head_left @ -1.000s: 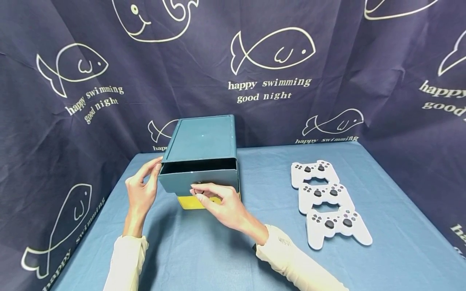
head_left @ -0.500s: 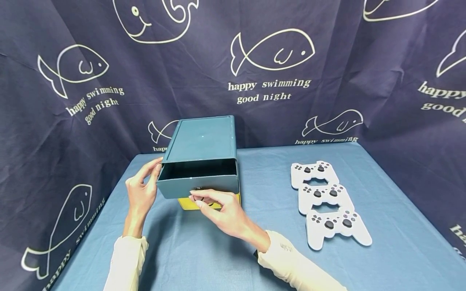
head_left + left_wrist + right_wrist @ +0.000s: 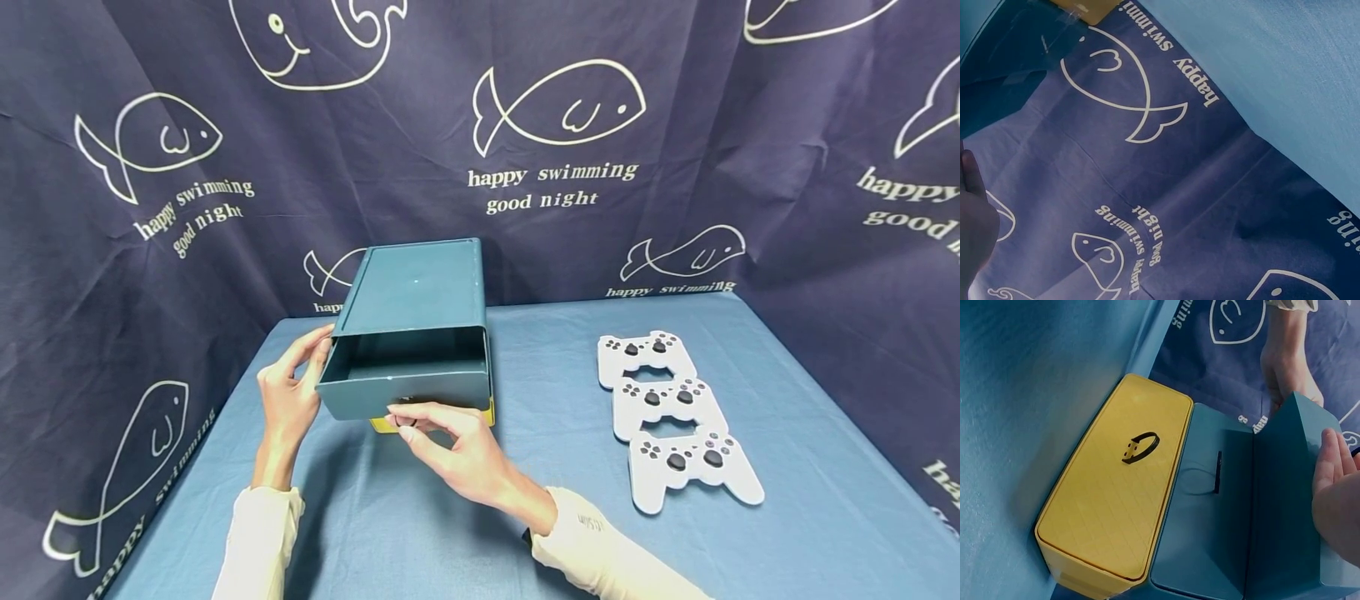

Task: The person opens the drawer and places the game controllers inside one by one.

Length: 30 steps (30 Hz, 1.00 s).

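A teal drawer cabinet [image 3: 420, 287] stands on the table with its top drawer [image 3: 401, 392] pulled well out towards me. My right hand [image 3: 457, 450] pinches the small black loop handle [image 3: 406, 421] on that drawer's front. My left hand [image 3: 288, 392] rests against the cabinet's left side near the front edge, its fingertips touching the wall. In the right wrist view, a second teal drawer [image 3: 1200, 512] and a yellow drawer [image 3: 1113, 487] sit below the top one. Both are pushed in, each with a black loop handle.
To the right on the blue tablecloth [image 3: 555, 417] lies a white game-controller-shaped piece [image 3: 660, 417] made of three controller outlines in a row. Dark blue cloth [image 3: 555, 233] with fish drawings hangs behind and at both sides.
The top drawer has slid further out towards me, drawn by my right hand, which has come nearer and slightly lower. My left hand has stayed at the cabinet's side.
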Each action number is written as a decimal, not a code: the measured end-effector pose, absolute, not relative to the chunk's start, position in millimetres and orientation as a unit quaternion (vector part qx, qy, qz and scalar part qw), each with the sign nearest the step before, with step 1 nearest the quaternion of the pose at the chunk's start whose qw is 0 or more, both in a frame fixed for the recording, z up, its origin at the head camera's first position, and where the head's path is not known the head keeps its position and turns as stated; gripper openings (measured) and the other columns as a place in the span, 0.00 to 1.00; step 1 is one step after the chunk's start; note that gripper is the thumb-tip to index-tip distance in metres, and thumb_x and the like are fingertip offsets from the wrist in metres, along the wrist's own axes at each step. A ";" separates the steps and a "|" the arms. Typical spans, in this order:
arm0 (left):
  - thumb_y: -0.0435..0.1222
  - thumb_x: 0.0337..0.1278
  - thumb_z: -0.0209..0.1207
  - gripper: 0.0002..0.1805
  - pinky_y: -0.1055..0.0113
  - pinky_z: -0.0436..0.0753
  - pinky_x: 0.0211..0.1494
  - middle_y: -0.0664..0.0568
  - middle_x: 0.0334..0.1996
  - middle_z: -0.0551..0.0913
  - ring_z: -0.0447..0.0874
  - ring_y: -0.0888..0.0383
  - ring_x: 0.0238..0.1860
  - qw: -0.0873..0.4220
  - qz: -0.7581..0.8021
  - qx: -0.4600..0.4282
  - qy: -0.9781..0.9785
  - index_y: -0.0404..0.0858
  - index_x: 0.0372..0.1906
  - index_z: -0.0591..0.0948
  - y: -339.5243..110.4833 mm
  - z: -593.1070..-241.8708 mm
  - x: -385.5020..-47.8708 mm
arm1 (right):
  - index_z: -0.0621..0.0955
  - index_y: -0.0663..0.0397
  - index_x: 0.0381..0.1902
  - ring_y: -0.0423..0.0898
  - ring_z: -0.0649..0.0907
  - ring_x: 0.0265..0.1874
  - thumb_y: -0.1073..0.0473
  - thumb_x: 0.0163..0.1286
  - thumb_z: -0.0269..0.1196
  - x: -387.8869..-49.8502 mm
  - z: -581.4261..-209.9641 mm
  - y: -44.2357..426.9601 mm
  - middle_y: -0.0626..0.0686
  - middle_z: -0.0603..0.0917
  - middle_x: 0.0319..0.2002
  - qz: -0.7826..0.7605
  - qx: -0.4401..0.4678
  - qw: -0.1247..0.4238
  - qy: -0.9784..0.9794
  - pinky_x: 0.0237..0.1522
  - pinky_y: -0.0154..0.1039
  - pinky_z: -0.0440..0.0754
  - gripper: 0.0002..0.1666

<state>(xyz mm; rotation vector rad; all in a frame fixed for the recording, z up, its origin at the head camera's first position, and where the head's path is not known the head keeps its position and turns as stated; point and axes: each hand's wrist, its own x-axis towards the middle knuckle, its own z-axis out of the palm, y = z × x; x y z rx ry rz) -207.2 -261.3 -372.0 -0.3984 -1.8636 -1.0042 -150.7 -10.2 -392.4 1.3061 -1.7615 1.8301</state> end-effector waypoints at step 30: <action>0.15 0.56 0.65 0.14 0.82 0.74 0.46 0.35 0.36 0.89 0.82 0.81 0.43 0.492 -0.397 -0.185 -0.752 0.27 0.47 0.88 -254.1 -365.0 -204.2 | 0.82 0.71 0.57 0.49 0.88 0.47 0.78 0.69 0.63 -132.9 -396.8 -10.2 0.61 0.88 0.47 0.603 0.496 0.196 -0.593 0.45 0.41 0.86 0.19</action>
